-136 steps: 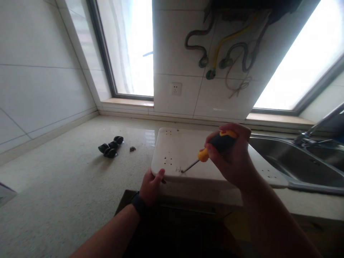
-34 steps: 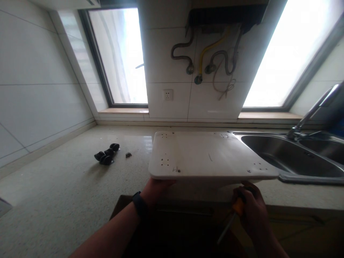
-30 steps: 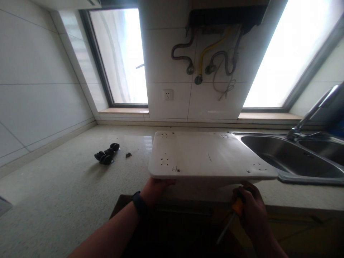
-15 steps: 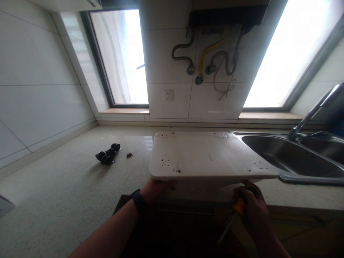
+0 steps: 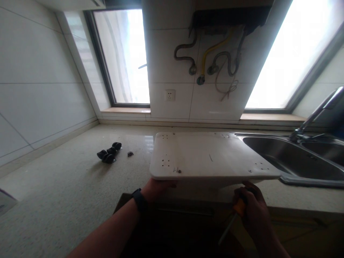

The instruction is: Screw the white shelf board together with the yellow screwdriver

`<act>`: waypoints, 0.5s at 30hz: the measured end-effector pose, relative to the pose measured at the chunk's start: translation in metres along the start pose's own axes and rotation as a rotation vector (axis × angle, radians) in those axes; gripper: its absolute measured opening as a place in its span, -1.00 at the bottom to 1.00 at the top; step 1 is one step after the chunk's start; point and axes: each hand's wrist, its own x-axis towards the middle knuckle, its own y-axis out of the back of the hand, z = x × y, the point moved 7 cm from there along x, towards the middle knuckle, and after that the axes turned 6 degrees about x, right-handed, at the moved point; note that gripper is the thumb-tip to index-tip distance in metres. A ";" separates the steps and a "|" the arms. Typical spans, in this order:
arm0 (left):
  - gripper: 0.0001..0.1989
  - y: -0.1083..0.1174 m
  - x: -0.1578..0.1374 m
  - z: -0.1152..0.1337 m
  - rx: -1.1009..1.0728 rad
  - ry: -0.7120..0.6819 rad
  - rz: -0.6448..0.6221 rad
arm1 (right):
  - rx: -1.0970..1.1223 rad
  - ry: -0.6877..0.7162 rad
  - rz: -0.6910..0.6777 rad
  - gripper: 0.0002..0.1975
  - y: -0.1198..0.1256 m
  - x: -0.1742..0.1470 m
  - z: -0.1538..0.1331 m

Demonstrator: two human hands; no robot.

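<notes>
A white board (image 5: pixel 193 154) with rounded corners lies flat, showing clusters of small screw holes near its corners. My left hand (image 5: pixel 158 188), with a dark watch band on the wrist, holds the board under its front left edge; part of its fingers is hidden beneath. By the front right edge, my right hand (image 5: pixel 254 204) is closed around the orange and black handle of a screwdriver (image 5: pixel 240 206). The shaft points down and to the left. Left of the board on the counter are several black casters (image 5: pixel 109 154) and a small cluster of dark screws (image 5: pixel 130 154).
Beyond the board's right side is a steel sink (image 5: pixel 268 154) with a faucet (image 5: pixel 309 122). The speckled counter (image 5: pixel 67 193) runs along the wall. Hoses (image 5: pixel 215 53) hang above a wall socket (image 5: pixel 170 95). Dark drawer fronts are below the counter edge.
The view has shifted slightly, so the scene sits a little further right. Both hands, the board and the screwdriver keep nearly the same positions.
</notes>
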 end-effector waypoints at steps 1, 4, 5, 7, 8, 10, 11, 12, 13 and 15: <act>-0.64 0.000 0.000 0.000 -0.005 -0.004 0.003 | -0.002 -0.002 -0.005 -0.47 0.000 0.000 0.000; -0.52 0.001 0.002 -0.003 -0.024 -0.022 0.009 | -0.020 0.004 -0.022 -0.46 -0.001 -0.001 -0.001; -0.47 0.002 0.002 -0.004 -0.034 -0.026 0.009 | -0.028 0.008 -0.019 -0.46 -0.001 -0.001 -0.002; -0.38 0.004 0.001 -0.005 -0.051 -0.024 0.002 | -0.035 0.014 -0.010 -0.48 -0.002 -0.003 -0.003; -0.34 0.005 0.001 -0.006 -0.063 -0.016 -0.012 | -0.034 0.017 -0.008 -0.49 -0.002 -0.003 -0.004; -0.32 0.005 -0.001 -0.006 -0.115 0.005 -0.066 | -0.027 0.024 -0.013 -0.51 -0.003 -0.004 -0.005; -0.32 0.003 -0.002 -0.007 -0.168 0.030 -0.111 | -0.023 0.024 -0.016 -0.51 -0.003 -0.004 -0.005; -0.32 0.001 -0.003 -0.008 -0.240 0.061 -0.158 | -0.025 0.022 -0.018 -0.51 -0.003 -0.003 -0.005; -0.32 -0.002 -0.004 -0.008 -0.322 0.092 -0.196 | -0.034 0.019 -0.019 -0.50 -0.003 -0.003 -0.004; -0.34 -0.006 -0.005 -0.009 -0.465 0.131 -0.219 | -0.059 0.012 -0.012 -0.48 -0.003 -0.003 -0.005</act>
